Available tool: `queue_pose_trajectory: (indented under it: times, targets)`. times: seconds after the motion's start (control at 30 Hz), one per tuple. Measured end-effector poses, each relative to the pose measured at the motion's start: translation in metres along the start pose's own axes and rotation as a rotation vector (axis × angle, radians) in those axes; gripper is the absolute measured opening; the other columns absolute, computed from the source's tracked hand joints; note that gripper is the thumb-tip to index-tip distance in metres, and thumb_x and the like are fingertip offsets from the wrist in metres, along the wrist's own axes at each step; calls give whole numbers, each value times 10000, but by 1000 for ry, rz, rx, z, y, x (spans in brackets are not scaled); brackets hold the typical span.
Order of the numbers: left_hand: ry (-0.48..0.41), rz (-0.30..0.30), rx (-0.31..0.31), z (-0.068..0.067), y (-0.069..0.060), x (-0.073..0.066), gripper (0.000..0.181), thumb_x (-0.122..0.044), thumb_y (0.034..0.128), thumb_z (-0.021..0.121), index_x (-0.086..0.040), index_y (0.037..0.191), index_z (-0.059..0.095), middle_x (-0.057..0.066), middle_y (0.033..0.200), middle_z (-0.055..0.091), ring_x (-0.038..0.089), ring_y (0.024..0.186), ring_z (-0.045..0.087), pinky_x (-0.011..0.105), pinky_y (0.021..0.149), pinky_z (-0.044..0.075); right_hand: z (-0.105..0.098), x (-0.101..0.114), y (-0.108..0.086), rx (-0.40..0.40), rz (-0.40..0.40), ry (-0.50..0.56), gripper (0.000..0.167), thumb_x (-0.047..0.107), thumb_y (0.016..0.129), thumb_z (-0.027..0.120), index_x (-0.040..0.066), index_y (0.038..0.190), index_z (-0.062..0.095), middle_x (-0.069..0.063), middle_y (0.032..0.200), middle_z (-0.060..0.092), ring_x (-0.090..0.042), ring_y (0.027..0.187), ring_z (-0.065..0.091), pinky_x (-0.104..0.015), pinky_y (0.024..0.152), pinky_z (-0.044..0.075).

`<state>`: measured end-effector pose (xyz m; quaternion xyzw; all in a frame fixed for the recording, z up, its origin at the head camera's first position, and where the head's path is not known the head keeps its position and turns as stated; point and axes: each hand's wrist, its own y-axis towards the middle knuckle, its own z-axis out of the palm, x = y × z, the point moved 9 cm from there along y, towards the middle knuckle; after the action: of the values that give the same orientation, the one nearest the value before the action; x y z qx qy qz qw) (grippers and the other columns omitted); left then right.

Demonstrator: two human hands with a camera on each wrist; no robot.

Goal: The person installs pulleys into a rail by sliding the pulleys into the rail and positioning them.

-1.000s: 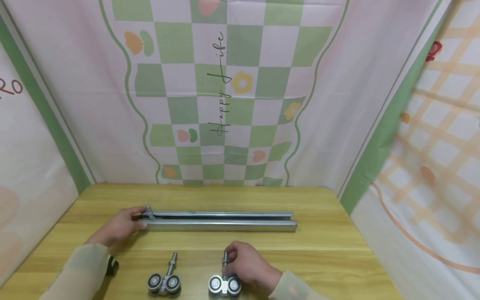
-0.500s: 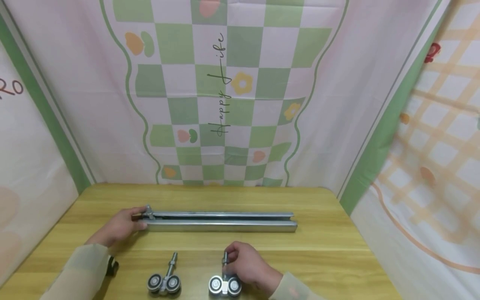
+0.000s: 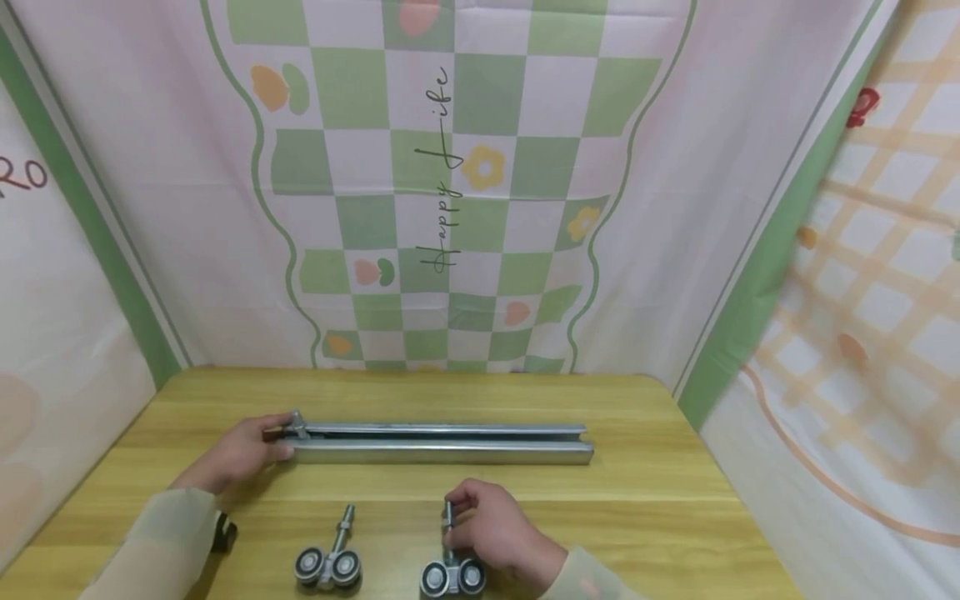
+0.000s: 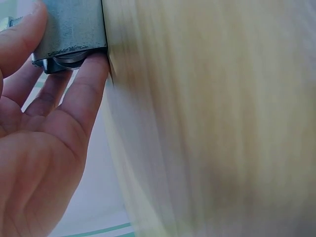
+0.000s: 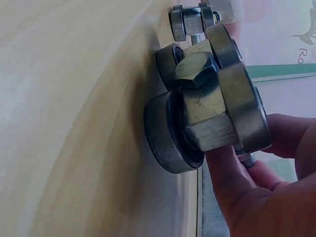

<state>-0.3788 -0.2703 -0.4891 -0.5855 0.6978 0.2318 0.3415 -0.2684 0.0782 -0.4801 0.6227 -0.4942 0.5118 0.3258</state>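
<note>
- Steel channel track [image 3: 442, 452] lies across the desk [image 3: 637, 517]; the left hand [image 3: 243, 450] grips its 9 o'clock end between thumb and fingers.
- One roller trolley [image 3: 297, 423] appears seated in that end, so that part looks done.
- At the track's 6 o'clock, the right hand [image 3: 498, 525] pinches the second trolley [image 3: 453, 575] by its threaded stem, apart from the track.
- Toward 7 o'clock, the third trolley [image 3: 327, 568] sits untouched on the desk; two seem left.
</note>
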Motion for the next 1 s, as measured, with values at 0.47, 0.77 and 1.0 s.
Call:
queue_pose_trajectory:
  times: [0.47,0.77,1.0]
  targets:
    - [-6,-10,1,0,-1,0,705,-213,909,714,30,1487,391,336,1450,408,538,1305,384,660,1042,325,-9,1,-5,-61,-29,13,464,-76,681,739,-33,1135,652,-109,948,667,-233,705,680,-355,611,592]
    - [7,-6,-5,-1,0,-1,700,-216,910,714,27,1485,398,332,1444,420,536,1308,383,662,1048,313,-22,6,-9,-83,-67,45,488,-70,727,747,-58,1198,617,-172,1056,649,-229,761,697,-333,634,594]
    - [3,5,-4,-1,0,-1,699,-213,909,715,34,1482,399,331,1444,421,537,1309,380,664,1048,313,-37,18,-19,-137,-87,-59,449,-40,768,768,-6,1194,629,-147,1175,587,-222,868,684,-299,690,597]
